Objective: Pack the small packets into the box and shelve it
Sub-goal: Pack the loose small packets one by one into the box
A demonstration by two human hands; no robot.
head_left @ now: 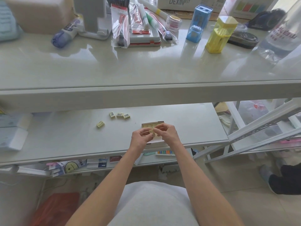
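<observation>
Four loose packets (pixel 119 114) lie on the shelf (pixel 65 136). Left hand (pixel 140 136) and right hand (pixel 167 133) pinch one packet (pixel 152 131) over the box (pixel 153 125); a slack pinch might drop it outside

Box (pixel 153 125) on middle shelf (pixel 65 141), near front edge. Three packets (pixel 119 115) in a row behind-left of it; fourth packet (pixel 100 124) alone, further left, nearer the edge.

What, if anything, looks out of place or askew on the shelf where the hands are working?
Nothing spilled or damaged. Four small packets lie loose left of the box; the lone packet sits apart from the other three, tilted.
</observation>
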